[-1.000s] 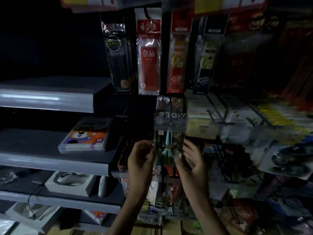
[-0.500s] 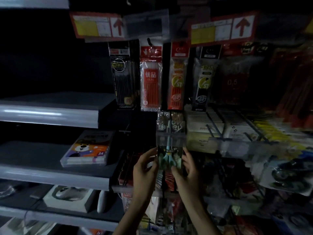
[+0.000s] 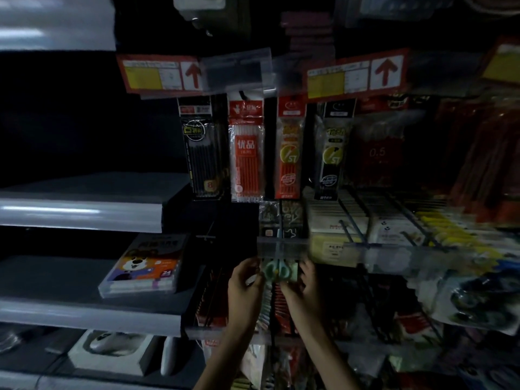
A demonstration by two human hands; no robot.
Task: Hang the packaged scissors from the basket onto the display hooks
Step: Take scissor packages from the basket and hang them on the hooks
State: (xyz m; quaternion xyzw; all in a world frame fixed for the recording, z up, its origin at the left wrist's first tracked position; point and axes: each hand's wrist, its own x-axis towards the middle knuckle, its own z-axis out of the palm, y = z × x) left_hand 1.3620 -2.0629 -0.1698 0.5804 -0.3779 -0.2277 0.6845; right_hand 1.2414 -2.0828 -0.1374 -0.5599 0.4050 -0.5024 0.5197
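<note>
a: where's the pack right now?

b: i see the scissors pack (image 3: 278, 273) just under the clear price strip (image 3: 281, 244), with its top tucked behind the strip; the green handles show between the two hands

a: and the hands?

b: the left hand (image 3: 244, 285) pinches the pack's left edge and the right hand (image 3: 305, 288) pinches its right edge, fingers curled onto it; i judge the two-sided hold keeps the card square so its hole can meet the hook (the hook is hidden behind the strip and the view is dim and smeared, so i cannot tell whether the hole is on it yet)

a: any room to move?

b: it's tight; the pen packs (image 3: 246, 150) hang right above, more hanging packs crowd below the wrists, and the white boxes (image 3: 337, 226) sit close on the right; on the left the shelf edge (image 3: 84, 311) juts out near the left wrist, with a flat box (image 3: 146, 266) lying on it, apart from the hands; the only free way, i reckon, is straight back toward me; the basket is not in view
</note>
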